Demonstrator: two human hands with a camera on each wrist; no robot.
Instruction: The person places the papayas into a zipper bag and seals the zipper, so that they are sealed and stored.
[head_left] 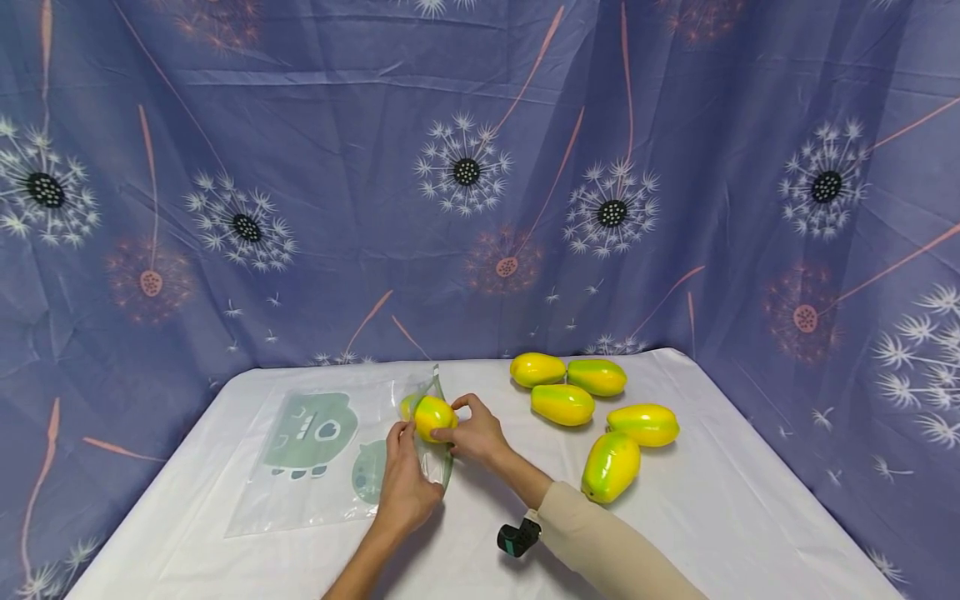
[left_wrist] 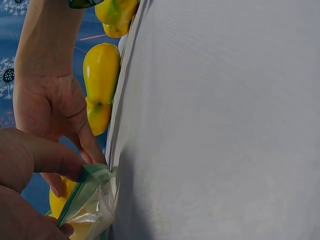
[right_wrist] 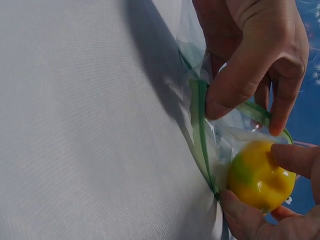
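Note:
A clear zip bag (head_left: 341, 508) with green cartoon prints lies flat on the table, its green-edged mouth toward the right. My left hand (head_left: 405, 492) pinches the near part of that mouth; in the right wrist view its thumb presses beside the green zip strip (right_wrist: 201, 110) and the mouth gapes. With thumb and fingers, my right hand (head_left: 480, 435) holds a yellow-green papaya (head_left: 435, 418) at the opening. The far end of this papaya shows through the plastic, inside the bag. In the right wrist view, the papaya's rounded end (right_wrist: 260, 175) sits between my right fingers.
Several more papayas lie right of my hands: a group of three (head_left: 562, 405) toward the back and a touching pair (head_left: 611, 468) nearer. A white cloth (head_left: 735, 533) covers the table. Behind it hangs a blue dandelion-print curtain (head_left: 360, 233). A black wrist camera (head_left: 517, 538) sits by my right sleeve.

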